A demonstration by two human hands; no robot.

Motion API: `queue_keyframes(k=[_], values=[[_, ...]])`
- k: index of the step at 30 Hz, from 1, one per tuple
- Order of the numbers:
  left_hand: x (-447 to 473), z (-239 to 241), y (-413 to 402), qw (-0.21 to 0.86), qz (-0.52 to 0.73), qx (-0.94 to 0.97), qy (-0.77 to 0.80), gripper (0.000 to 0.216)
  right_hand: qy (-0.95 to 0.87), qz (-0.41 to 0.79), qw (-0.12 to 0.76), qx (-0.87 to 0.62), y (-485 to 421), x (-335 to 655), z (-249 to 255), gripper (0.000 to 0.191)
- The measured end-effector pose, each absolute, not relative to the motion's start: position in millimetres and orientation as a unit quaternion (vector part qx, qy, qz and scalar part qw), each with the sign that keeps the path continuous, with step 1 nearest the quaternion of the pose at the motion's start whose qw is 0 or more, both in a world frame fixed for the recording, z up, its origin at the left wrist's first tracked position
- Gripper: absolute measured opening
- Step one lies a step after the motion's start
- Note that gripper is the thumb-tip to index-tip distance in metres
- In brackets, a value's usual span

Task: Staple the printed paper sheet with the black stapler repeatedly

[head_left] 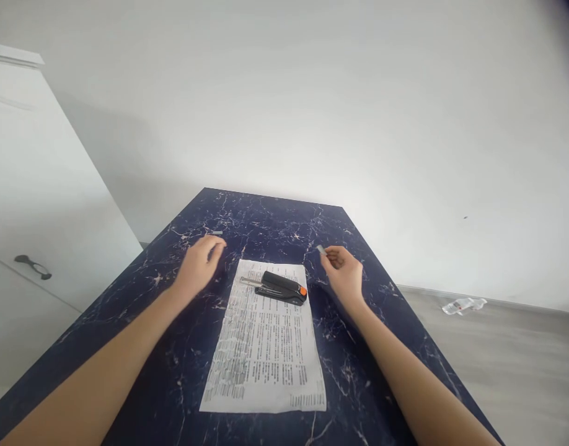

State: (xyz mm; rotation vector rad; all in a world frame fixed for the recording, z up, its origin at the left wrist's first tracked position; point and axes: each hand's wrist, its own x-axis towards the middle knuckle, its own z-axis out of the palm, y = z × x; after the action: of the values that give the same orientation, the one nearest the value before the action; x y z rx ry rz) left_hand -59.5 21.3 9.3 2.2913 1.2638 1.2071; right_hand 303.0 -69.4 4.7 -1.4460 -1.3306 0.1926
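Note:
A black stapler [282,288] with an orange patch at its right end lies across the top of a printed sheet of paper [266,359]. Its metal staple tray [250,281] sticks out to the left. Between the thumb and fingertips of my right hand [344,272] is a small grey strip of staples [321,249], held above the table right of the paper. To the left of the sheet, my left hand [201,261] hovers with loosely bent fingers and nothing visible in it. Another grey staple strip [217,233] lies on the table just beyond its fingertips.
The dark blue marbled table [275,217] reaches to a pale wall [284,111]. On the left stands a white cabinet [47,186] with a dark handle [33,267]. Crumpled clear plastic packaging [463,306] lies on the grey floor at right.

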Motion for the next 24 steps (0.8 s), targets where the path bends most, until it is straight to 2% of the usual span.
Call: queue_keyframes(k=[5,9,12,15,24], values=[[-91.1,-25.6,70.4,0.031,0.241,0.809,0.535,0.05,-0.54,0.069,0.441,-0.714,-38.1,379.7,-21.3,0.028],[-82.6,-34.4,66.1,0.013,0.146,0.815,0.561,0.055,-0.54,0.058,0.428,-0.722,-31.6,390.2,-31.8,0.037],[-77.6,-30.3,66.5,-0.02,0.142,0.805,0.576,0.054,-0.501,0.043,0.466,-0.728,-31.4,390.7,-35.6,0.049],[-73.5,-24.4,78.2,-0.055,0.146,0.788,0.595,0.056,-0.45,0.031,0.501,-0.739,-32.3,394.0,-39.0,0.05],[-63.7,-22.1,83.4,-0.047,0.18,0.819,0.543,0.044,-0.47,0.037,0.471,-0.746,-32.5,395.0,-41.8,0.041]])
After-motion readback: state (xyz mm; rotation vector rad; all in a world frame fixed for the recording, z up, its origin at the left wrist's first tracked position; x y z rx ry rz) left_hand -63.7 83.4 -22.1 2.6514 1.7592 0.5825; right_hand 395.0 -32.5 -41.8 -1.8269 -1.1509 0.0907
